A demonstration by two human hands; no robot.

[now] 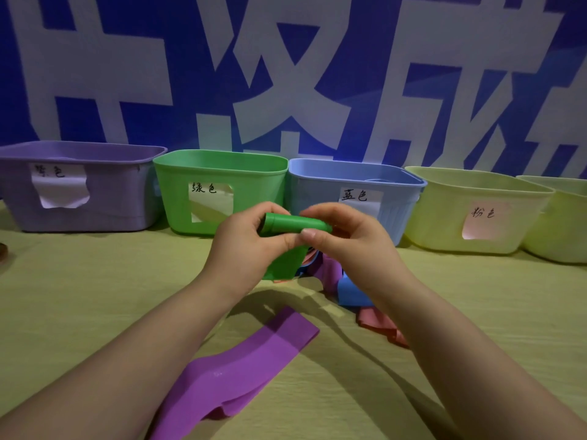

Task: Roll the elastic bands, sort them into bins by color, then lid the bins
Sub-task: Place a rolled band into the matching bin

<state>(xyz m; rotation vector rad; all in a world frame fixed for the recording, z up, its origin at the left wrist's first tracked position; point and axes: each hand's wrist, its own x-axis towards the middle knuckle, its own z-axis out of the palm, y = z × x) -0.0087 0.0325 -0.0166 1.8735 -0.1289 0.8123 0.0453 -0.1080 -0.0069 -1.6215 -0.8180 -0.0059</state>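
Gripping a partly rolled green band (pixel 295 222), the left hand (pixel 251 241) and right hand (pixel 347 239) meet above the table (pixel 95 281), just in front of the green bin (pixel 178 198) and the blue bin (pixel 317 192). Each hand's fingers and thumb curl round one end of the roll, and the band's unrolled tail hangs down below the left hand. Under the hands lies a loose pile of bands (pixel 349 290), blue, purple and pink, touching one another. Nearer the person, a flat purple band (pixel 241 366) lies on the table between the forearms. Five bins stand in a row along the back: a purple bin (pixel 111 211) at the far left, then green, blue, a pale yellow bin (pixel 438 217) and a second pale yellow bin (pixel 565 223) at the right edge. No lids are on them.
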